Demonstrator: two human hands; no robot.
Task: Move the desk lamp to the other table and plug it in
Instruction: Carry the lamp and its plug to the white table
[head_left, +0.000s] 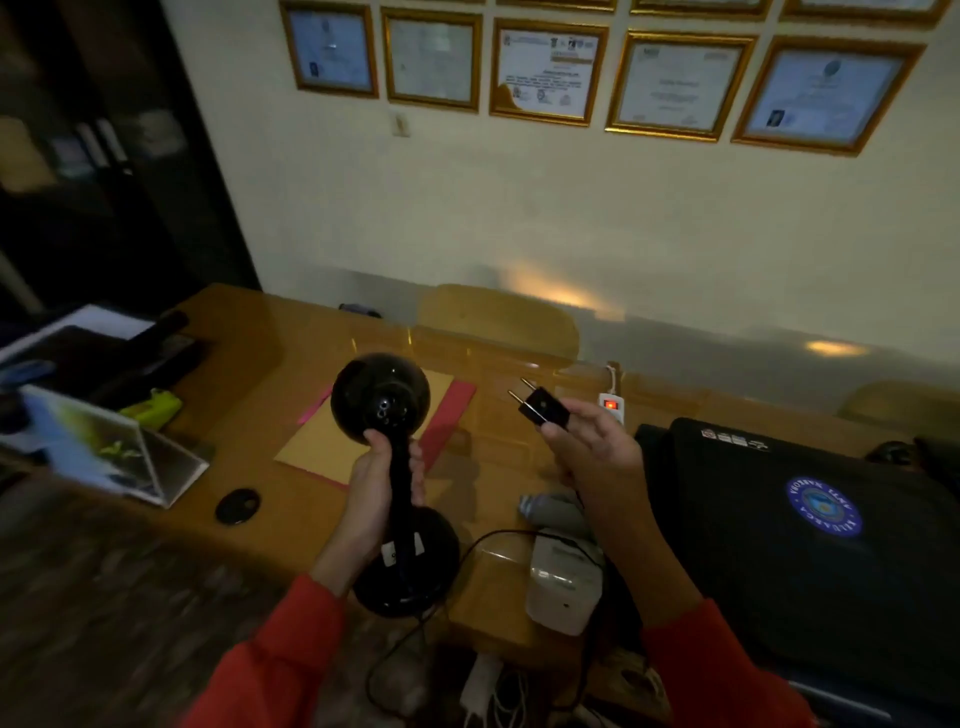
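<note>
A black desk lamp (382, 400) with a round shade and a round base hangs in the air over the near edge of the wooden table (260, 358). My left hand (376, 480) is wrapped around its neck. My right hand (597, 447) holds the lamp's black two-pin plug (537, 405), pins pointing up and left. The black cord (467, 551) loops from the base down past the table edge and back up toward my right hand. A white power strip (613, 402) with a lit red switch lies on the table just beyond the plug.
A brown envelope and red folder (452, 415) lie under the lamp shade. A black bag with a round blue logo (810, 514) fills the right. A white box (563, 582), a small black oval object (238, 505), a picture stand (104, 447) and chairs behind the table are in view.
</note>
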